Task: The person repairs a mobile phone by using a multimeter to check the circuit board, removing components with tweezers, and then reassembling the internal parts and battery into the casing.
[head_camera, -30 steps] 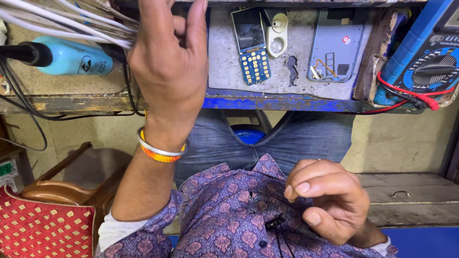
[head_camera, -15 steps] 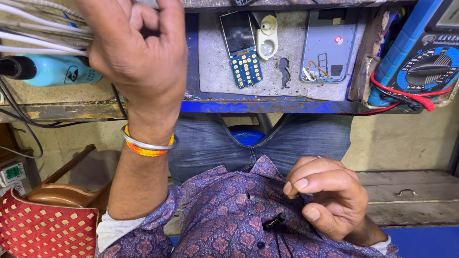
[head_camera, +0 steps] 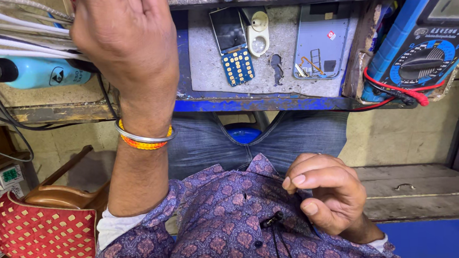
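1. Reaching up, left hand (head_camera: 123,39) closed among thin white cables (head_camera: 12,31) at upper left, long axis running sideways, slanting down rightward.
2. Resting at purple patterned shirt (head_camera: 221,237), right hand (head_camera: 328,195) loosely curled, fingertips together, holding nothing visible.

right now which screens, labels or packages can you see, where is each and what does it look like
Phone screen: bench centre, dark rectangle above a blue keypad board.
Multimeter display: top right, grey rectangle in a blue and black case.
Bottle label: left, dark mark on a light blue bottle.
Small sticker: red and white, on the grey phone panel.
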